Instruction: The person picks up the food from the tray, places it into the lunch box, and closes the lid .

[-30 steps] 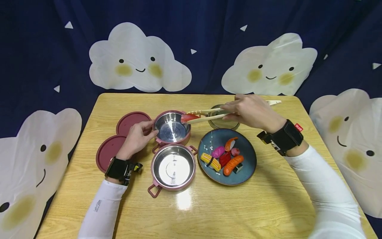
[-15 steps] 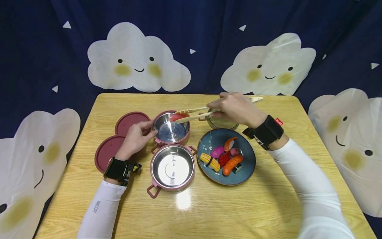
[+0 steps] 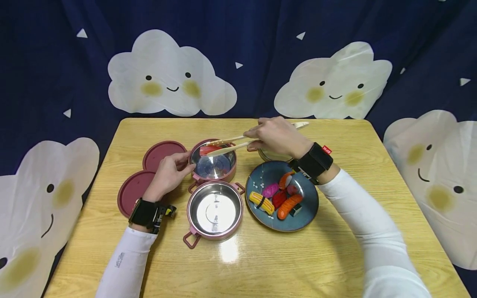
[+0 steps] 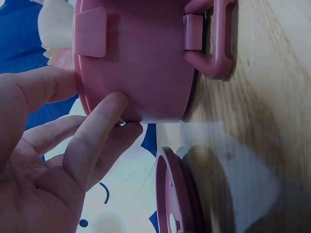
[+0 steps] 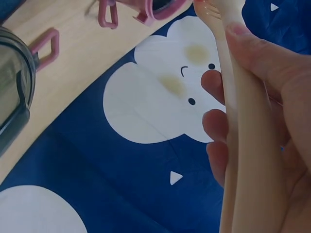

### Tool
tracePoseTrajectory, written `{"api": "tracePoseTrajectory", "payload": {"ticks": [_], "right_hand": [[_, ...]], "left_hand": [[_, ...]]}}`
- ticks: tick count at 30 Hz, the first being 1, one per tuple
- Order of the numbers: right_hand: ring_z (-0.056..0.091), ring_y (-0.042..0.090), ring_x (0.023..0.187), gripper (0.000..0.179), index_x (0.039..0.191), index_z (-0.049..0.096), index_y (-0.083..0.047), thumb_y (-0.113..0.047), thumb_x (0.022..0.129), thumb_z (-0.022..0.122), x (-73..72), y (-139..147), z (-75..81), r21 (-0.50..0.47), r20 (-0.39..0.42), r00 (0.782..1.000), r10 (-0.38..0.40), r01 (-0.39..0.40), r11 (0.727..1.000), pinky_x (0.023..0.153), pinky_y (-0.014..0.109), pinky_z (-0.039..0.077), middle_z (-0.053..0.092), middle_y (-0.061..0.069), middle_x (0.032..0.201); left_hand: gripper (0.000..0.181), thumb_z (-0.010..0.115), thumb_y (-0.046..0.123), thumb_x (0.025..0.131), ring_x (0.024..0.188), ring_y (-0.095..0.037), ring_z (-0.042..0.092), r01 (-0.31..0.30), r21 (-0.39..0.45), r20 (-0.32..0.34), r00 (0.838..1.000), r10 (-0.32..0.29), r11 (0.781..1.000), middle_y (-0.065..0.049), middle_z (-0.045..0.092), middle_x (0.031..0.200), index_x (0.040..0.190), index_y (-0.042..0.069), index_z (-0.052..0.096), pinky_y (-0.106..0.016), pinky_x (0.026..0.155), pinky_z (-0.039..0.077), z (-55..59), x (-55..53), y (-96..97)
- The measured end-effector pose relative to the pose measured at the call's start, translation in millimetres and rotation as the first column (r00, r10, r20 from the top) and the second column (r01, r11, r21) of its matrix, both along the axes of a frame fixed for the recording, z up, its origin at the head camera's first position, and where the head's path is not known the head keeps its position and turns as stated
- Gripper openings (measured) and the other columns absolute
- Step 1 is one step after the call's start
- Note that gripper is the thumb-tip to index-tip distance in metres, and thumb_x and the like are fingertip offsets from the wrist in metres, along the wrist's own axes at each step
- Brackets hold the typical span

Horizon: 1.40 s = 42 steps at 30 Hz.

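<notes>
My left hand (image 3: 169,174) holds the rim of the far pink pot (image 3: 232,167), which has a steel inside. In the left wrist view, the left thumb sits at the rim and other fingers (image 4: 99,126) lie against the outer wall. My right hand (image 3: 279,134) grips pale tongs (image 3: 228,150), squeezed around their arms in the right wrist view. Between the tong tips is a red and white toy sushi piece (image 3: 208,150), over the mouth of the far pot. A second pink pot (image 3: 220,237) stands just in front of it.
A blue plate (image 3: 275,223) with several toy sushi pieces sits right of the near pot. Two dark pink lids (image 3: 164,153) lie at the left. Partly behind the right hand is a see-through-topped container (image 5: 12,92) with a pink handle.
My right hand has moved left with the tongs, bringing the red and white sushi piece from the far pot's right edge to over its mouth. The left hand stays on the pot.
</notes>
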State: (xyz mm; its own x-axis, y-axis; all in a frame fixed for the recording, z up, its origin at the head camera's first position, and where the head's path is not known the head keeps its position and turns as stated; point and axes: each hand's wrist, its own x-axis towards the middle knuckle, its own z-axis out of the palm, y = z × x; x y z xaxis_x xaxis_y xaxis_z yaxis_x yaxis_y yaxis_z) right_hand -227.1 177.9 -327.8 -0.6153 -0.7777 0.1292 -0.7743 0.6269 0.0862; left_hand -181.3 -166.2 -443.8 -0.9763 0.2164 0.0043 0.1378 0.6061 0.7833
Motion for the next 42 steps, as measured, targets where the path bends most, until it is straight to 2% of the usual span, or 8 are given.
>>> {"api": "tracePoseTrajectory", "payload": {"ticks": [9, 16, 22, 28, 42], "right_hand": [[0.064, 0.022, 0.085, 0.039, 0.129, 0.078, -0.018, -0.04, 0.097, 0.075, -4.7, -8, -11.0, 0.027, 0.05, 0.998, -0.033, 0.032, 0.999, 0.067, 0.035, 0.056, 0.083, 0.002, 0.112], [0.064, 0.022, 0.084, 0.038, 0.129, 0.078, -0.02, -0.04, 0.096, 0.077, -10.9, -9, -18.9, 0.03, 0.065, 0.996, -0.054, 0.053, 0.998, 0.066, 0.035, 0.055, 0.082, 0.001, 0.114], [0.064, 0.023, 0.082, 0.035, 0.126, 0.079, -0.022, -0.04, 0.096, 0.077, -13.0, -12, -23.7, 0.071, 0.023, 0.999, -0.047, 0.046, 0.996, 0.064, 0.036, 0.054, 0.083, 0.0, 0.106], [0.065, 0.025, 0.082, 0.025, 0.112, 0.08, -0.022, -0.039, 0.093, 0.08, -15.9, -19, -28.3, 0.106, -0.03, 0.999, -0.031, 0.035, 0.994, 0.062, 0.039, 0.055, 0.081, 0.001, 0.09], [0.069, 0.027, 0.082, 0.025, 0.107, 0.08, -0.021, -0.04, 0.092, 0.081, -17.3, -31, -32.6, 0.143, -0.071, 0.997, -0.022, 0.032, 0.989, 0.06, 0.041, 0.056, 0.081, 0.002, 0.091]], "left_hand": [[0.053, 0.071, 0.017, 0.102, 0.128, -0.042, 0.067, 0.003, 0.003, -0.003, 1.0, -0.003, 1.0, -0.024, 0.065, 0.145, 0.15, 0.0, 0.057, -0.056, 0.107, 0.057, -0.7, 0.9, -0.1], [0.053, 0.071, 0.017, 0.102, 0.128, -0.042, 0.067, 0.009, 0.0, -0.004, 1.0, -0.009, 1.0, -0.024, 0.064, 0.146, 0.15, 0.0, 0.057, -0.056, 0.107, 0.057, -0.4, 1.4, 0.4], [0.052, 0.072, 0.016, 0.101, 0.127, -0.042, 0.068, 0.007, -0.003, -0.016, 1.0, -0.007, 1.0, -0.024, 0.065, 0.144, 0.148, -0.001, 0.058, -0.056, 0.106, 0.058, 0.3, 1.8, 0.2], [0.052, 0.072, 0.017, 0.101, 0.127, -0.042, 0.068, 0.007, -0.004, -0.024, 1.0, -0.007, 1.0, -0.024, 0.065, 0.144, 0.148, -0.001, 0.058, -0.056, 0.106, 0.058, 1.0, 1.8, 0.3], [0.051, 0.072, 0.017, 0.101, 0.125, -0.041, 0.069, 0.007, -0.005, -0.032, 0.999, -0.007, 1.0, -0.024, 0.067, 0.142, 0.147, 0.0, 0.059, -0.056, 0.103, 0.059, -0.1, 1.1, 0.1]]}}
